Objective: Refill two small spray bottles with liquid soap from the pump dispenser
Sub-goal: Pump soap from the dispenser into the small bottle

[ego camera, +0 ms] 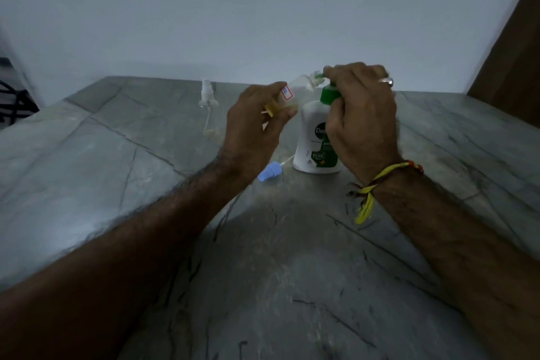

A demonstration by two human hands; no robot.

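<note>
Left hand [257, 123] grips a small clear spray bottle [295, 90], fingers and thumb curled round its lower body, bottle tilted so the open neck points up-right at the green pump nozzle [320, 76]; neck and nozzle tip look touching or just apart, can't tell which. Some yellowish liquid sits at the low end of the bottle near the thumb. Right hand [362, 117] is on top of the pump dispenser [314, 140], fingers curled over the green pump head; ring on one finger, yellow-red thread on the wrist. Dispenser is white with a green label, upright on the grey stone table [87, 155], centre. Blue spray cap [270, 172] with its dip tube lies on the table just left of the dispenser base. Clear spray cap [207, 96] with tube lies further back left, well apart from the hands. Low light, fine detail blurred.
</note>
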